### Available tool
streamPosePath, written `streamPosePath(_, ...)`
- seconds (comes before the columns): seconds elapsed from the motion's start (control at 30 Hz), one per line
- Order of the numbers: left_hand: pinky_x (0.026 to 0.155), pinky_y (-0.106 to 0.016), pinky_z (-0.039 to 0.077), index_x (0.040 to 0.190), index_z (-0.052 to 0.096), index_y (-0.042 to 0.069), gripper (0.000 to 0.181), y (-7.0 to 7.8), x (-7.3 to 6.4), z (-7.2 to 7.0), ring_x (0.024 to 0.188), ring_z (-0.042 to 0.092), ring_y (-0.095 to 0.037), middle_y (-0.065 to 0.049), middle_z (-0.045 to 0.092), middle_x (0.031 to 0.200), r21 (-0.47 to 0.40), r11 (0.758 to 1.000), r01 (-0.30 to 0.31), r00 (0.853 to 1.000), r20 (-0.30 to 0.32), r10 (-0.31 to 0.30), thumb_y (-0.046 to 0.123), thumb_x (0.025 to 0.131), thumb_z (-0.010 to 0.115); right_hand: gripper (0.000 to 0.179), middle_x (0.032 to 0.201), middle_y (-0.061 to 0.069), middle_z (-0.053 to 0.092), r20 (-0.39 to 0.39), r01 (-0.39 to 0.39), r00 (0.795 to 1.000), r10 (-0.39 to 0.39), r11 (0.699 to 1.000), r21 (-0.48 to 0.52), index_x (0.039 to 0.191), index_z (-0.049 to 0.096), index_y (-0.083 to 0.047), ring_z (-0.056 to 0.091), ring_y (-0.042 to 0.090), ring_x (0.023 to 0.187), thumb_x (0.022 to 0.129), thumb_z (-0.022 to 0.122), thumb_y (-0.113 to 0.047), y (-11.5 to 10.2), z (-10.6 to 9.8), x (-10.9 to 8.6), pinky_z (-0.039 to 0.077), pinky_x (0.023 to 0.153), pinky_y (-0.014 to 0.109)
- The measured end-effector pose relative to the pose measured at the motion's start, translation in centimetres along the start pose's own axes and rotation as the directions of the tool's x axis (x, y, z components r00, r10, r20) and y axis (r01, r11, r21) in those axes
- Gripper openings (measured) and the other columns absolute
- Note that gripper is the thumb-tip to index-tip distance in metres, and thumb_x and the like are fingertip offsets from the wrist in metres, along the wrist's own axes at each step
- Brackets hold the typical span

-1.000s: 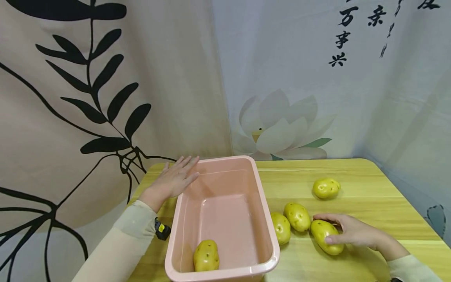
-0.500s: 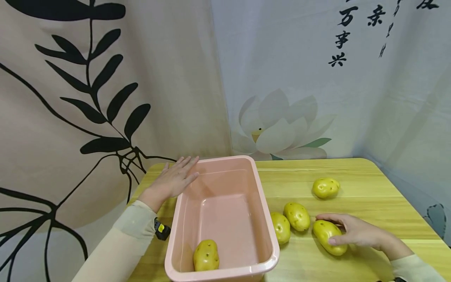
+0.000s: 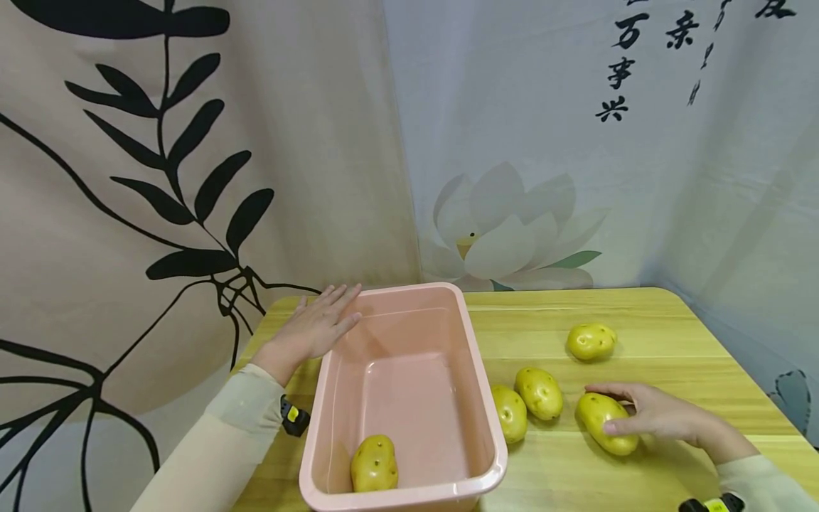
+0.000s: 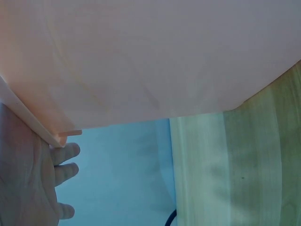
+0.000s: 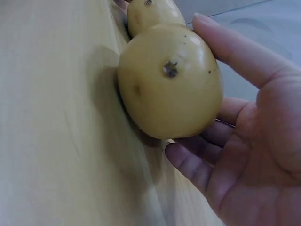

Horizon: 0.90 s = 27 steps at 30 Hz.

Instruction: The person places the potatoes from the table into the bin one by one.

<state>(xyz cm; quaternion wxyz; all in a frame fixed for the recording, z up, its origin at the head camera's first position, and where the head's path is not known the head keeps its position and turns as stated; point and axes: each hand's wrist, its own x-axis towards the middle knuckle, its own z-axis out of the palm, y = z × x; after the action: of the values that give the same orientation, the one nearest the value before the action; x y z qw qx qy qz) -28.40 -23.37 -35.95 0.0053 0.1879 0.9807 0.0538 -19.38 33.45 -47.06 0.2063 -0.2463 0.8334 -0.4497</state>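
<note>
A deep pink plastic basin (image 3: 412, 398) stands on the left of the table, with one yellow potato (image 3: 374, 464) lying at its near end. My left hand (image 3: 307, 328) rests on the basin's far left rim, fingers straight and spread. In the left wrist view the fingertips (image 4: 66, 174) show beyond the rim. On the right, my right hand (image 3: 672, 419) grips a larger potato (image 3: 611, 424) between thumb and curled fingers, low over the table. The right wrist view shows this potato's dark-spotted end (image 5: 169, 94), with the thumb along one side and fingers underneath.
Two potatoes sit close together by the basin's right wall, one nearest the wall (image 3: 510, 414) and another beside it (image 3: 539, 393). A further potato (image 3: 591, 342) lies farther back on the wooden table (image 3: 665, 334). A printed curtain (image 3: 320, 178) hangs behind.
My right hand has moved a little to the right with its potato, away from the two beside the basin. My left hand and the basin have stayed put.
</note>
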Motion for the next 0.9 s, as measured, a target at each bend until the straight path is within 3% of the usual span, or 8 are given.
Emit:
streamPosePath(0.23, 0.109, -0.066, -0.001, 0.156, 0.008, 0.029, 0.067, 0.0, 0.0, -0.1, 0.146, 0.008, -0.032, -0.006, 0.012, 0.16, -0.006, 1.0, 0.0, 1.0, 0.0, 0.0, 0.062, 0.099, 0.018, 0.062, 0.142, 0.029, 0.041, -0.01, -0.057, 0.998, 0.057, 0.998, -0.015, 0.143, 0.037, 0.007, 0.042, -0.01, 0.116, 0.092, 0.065, -0.015, 0.1, -0.7, 0.3, 0.041, 0.089, 0.014)
streamPosePath(0.47, 0.11, -0.066, 0.001, 0.156, 0.01, 0.028, 0.075, 0.1, 0.1, -0.1, 0.146, 0.009, -0.032, -0.006, 0.012, 0.16, 0.003, 1.0, -0.005, 1.0, 0.0, 0.005, 0.07, 0.094, 0.008, 0.062, 0.142, 0.031, 0.04, -0.02, -0.081, 0.997, 0.081, 0.997, -0.02, 0.143, 0.037, 0.008, 0.041, -0.012, 0.113, 0.093, 0.065, -0.017, 0.0, -1.1, 1.0, 0.042, 0.086, 0.014)
streamPosePath(0.67, 0.11, -0.065, 0.001, 0.156, 0.01, 0.027, 0.066, 0.1, 0.1, 0.0, 0.146, 0.008, -0.031, -0.007, 0.013, 0.16, -0.004, 1.0, 0.0, 1.0, 0.004, 0.0, 0.061, 0.1, 0.018, 0.063, 0.14, 0.028, 0.043, -0.03, -0.1, 0.995, 0.099, 0.994, -0.05, 0.142, 0.038, 0.007, 0.045, -0.004, 0.114, 0.092, 0.066, -0.019, 0.0, -1.2, 1.4, 0.043, 0.085, 0.016)
streamPosePath(0.9, 0.11, -0.065, 0.001, 0.156, 0.011, 0.027, 0.063, 0.0, 0.0, 0.0, 0.146, 0.008, -0.031, -0.007, 0.014, 0.16, -0.016, 1.0, 0.004, 1.0, -0.002, -0.004, 0.057, 0.101, 0.021, 0.066, 0.137, 0.027, 0.046, -0.049, -0.085, 0.995, 0.083, 0.996, -0.04, 0.142, 0.038, 0.008, 0.049, -0.003, 0.109, 0.09, 0.069, -0.019, -0.3, -0.9, 1.6, 0.044, 0.084, 0.017)
